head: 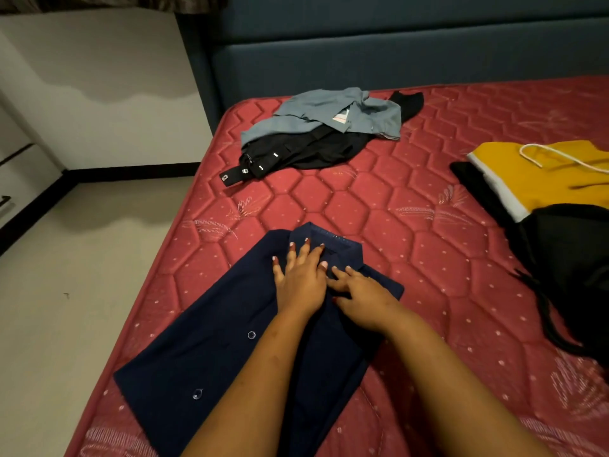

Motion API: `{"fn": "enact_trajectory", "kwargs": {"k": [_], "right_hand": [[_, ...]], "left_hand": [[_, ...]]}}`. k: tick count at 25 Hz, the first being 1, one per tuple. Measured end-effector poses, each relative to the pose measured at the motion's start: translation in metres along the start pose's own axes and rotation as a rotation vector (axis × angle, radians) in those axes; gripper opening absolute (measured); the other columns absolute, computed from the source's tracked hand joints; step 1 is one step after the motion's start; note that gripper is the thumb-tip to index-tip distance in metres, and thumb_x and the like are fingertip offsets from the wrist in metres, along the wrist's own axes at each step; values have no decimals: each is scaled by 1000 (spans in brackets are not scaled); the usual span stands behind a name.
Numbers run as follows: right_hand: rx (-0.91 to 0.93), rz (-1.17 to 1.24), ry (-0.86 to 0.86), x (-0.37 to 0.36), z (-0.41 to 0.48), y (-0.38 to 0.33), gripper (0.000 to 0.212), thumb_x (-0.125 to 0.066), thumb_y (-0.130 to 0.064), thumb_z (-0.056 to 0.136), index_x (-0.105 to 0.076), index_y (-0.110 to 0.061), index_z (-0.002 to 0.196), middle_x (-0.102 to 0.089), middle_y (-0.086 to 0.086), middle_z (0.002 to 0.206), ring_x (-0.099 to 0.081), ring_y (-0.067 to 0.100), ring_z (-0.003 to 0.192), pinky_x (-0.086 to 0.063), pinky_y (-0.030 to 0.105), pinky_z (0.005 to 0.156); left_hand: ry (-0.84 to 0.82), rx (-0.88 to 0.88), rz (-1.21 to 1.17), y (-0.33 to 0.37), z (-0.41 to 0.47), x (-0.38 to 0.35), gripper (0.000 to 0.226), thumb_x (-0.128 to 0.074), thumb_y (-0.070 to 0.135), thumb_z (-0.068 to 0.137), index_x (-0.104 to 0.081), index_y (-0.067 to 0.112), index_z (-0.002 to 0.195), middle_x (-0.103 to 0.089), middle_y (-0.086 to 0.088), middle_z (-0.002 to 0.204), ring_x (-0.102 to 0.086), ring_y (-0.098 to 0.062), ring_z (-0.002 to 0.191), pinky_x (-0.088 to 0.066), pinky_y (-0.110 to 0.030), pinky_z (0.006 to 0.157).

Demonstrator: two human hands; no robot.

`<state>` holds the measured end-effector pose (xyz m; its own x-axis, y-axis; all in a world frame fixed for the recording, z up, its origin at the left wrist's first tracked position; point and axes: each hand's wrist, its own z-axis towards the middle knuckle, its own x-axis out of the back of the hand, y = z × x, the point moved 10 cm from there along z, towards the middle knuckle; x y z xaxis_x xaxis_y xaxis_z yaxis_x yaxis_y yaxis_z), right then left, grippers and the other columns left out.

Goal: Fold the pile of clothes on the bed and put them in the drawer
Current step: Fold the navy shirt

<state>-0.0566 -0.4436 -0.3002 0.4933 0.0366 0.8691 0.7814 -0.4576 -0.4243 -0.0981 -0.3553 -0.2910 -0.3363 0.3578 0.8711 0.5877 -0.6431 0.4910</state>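
A navy button shirt (204, 351) lies flat on the red mattress (379, 206), collar pointing away from me. My left hand (301, 278) presses flat on the shirt just below the collar, fingers spread. Beside it, my right hand (361, 296) rests on the shirt's right shoulder with fingers mostly straight, fingertips touching the cloth. Farther back lies a crumpled grey-blue shirt (333, 113) on top of a black garment (303, 150) with metal snaps.
A yellow and white garment (540, 176) with a white cord lies at the right edge, over black clothing (573, 258). A dark blue headboard (395, 57) stands behind the bed. Pale floor (75, 275) and a white drawer unit (13, 173) are on the left.
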Motion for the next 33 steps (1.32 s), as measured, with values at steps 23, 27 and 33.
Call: {"fn": "enact_trajectory", "kwargs": {"k": [23, 27, 33], "right_hand": [[-419, -123, 201, 6, -34, 38, 68, -16, -74, 88, -1, -48, 150, -1, -7, 162, -5, 32, 147, -7, 48, 117], [-453, 163, 344, 29, -54, 39, 60, -43, -52, 96, -11, -52, 147, -2, 12, 160, -25, 45, 138, -26, 47, 111], [-597, 691, 308, -3, -78, 40, 92, -71, -41, 82, -9, -47, 149, -18, 22, 148, -38, 40, 130, -42, 43, 104]], "left_hand": [[-175, 132, 299, -24, -33, 9, 89, -25, 75, 87, 1, 23, 154, 2, 5, 162, 7, -12, 148, 15, -56, 112], [50, 226, 84, -90, -94, 70, 66, -40, 61, 93, -22, 34, 151, -22, 12, 157, -10, -12, 147, 5, -65, 109], [530, 686, -388, -180, -235, 107, 87, -80, 34, 74, -33, 9, 143, -42, -26, 138, -40, -43, 127, -30, -52, 108]]}}
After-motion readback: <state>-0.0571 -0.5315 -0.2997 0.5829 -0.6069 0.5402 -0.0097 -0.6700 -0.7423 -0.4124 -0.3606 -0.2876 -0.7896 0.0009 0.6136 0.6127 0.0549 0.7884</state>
